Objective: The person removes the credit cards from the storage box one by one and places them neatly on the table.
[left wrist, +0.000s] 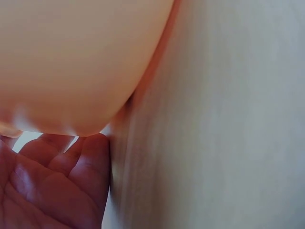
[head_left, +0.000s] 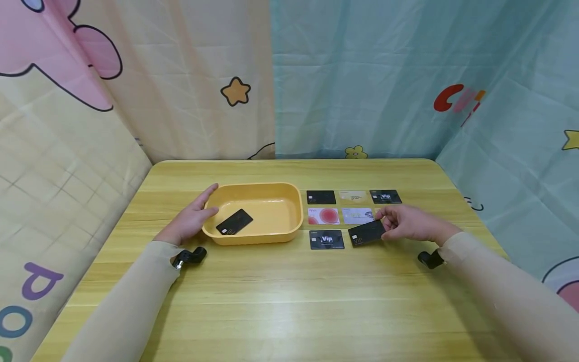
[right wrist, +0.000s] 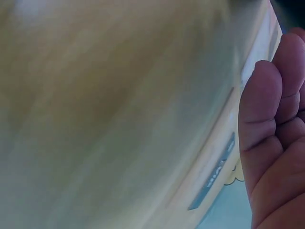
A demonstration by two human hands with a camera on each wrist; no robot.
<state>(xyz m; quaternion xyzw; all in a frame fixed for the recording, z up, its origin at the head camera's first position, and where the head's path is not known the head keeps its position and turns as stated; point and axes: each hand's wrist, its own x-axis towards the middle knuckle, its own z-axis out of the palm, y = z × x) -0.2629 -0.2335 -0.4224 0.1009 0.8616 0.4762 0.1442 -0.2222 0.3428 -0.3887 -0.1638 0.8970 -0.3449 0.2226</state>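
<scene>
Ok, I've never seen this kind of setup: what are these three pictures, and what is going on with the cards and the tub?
No machine here: a person works with bare hands. The wide picture comes from a head-worn camera; the two blurry close-ups come from cameras on each wrist.

On the yellow wooden table stands a shallow yellow plastic tub with one black card inside. The left hand rests against the tub's left rim, fingers relaxed. Right of the tub, cards lie in rows, including a pink card. The right hand pinches a black VIP card by its edge.
</scene>
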